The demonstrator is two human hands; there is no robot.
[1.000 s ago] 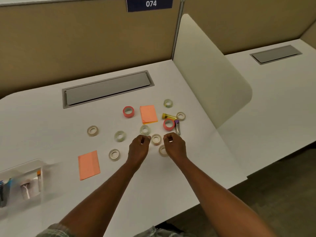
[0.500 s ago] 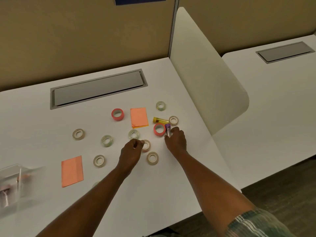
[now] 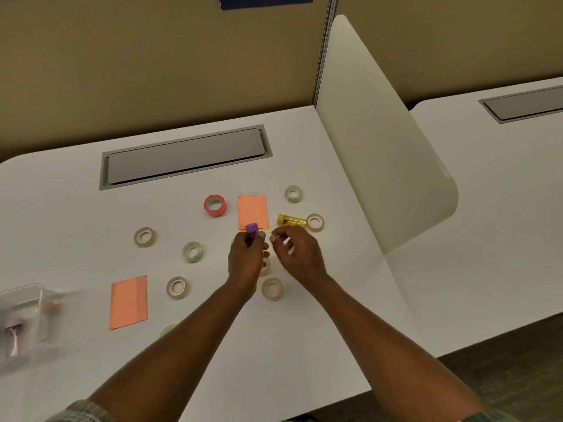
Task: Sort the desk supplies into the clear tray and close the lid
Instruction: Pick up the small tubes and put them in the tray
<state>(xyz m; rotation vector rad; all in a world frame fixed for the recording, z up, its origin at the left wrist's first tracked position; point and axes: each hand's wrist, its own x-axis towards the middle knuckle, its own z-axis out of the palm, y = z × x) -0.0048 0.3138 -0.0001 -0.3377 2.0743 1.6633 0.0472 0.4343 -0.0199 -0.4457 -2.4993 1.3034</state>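
My left hand (image 3: 246,258) is closed around a small tube with a purple cap (image 3: 251,229), held upright just above the desk. My right hand (image 3: 297,252) hovers right beside it, fingers curled over a red tape roll (image 3: 285,242), of which only pink slivers show between the fingers. Whether it grips the roll is not visible. The clear tray (image 3: 21,295) sits blurred at the far left edge with small items inside. Scattered around lie a yellow tube (image 3: 291,220), another red tape roll (image 3: 215,205), two orange sticky pads (image 3: 253,210) (image 3: 129,302) and several clear tape rolls (image 3: 192,251).
A grey cable hatch (image 3: 185,156) is set into the white desk (image 3: 304,345) behind the supplies. A cream divider panel (image 3: 380,153) rises along the right side, with a second desk beyond it. A tan partition wall closes the back.
The purple-capped tube went from my right hand into my left hand, which now holds it upright. My right hand moved over the red tape roll.
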